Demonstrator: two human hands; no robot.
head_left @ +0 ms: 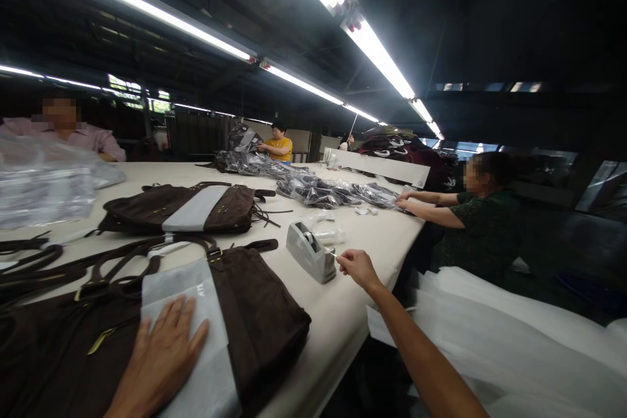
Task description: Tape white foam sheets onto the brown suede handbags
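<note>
My left hand (164, 349) lies flat with fingers stretched out on a pale paper sheet (215, 339) laid across a dark brown handbag (264, 313). Brass-coloured zip pulls and buckles show on this bag. Ahead and to the right, my right hand (360, 268) pinches the end of a strip of tape (332, 253) at the cutting edge of a grey tape dispenser (313, 255). Behind the near bag lies a second brown handbag (235, 209), with a paper band (194, 209) around its middle.
Plastic-wrapped bags (318, 189) run along the far part of the white table (343, 307). Clear plastic bags (44, 176) are heaped at the left. White sheets (490, 339) are stacked at the lower right. A co-worker (484, 222) on the right handles wrapped bags; other people stand farther off.
</note>
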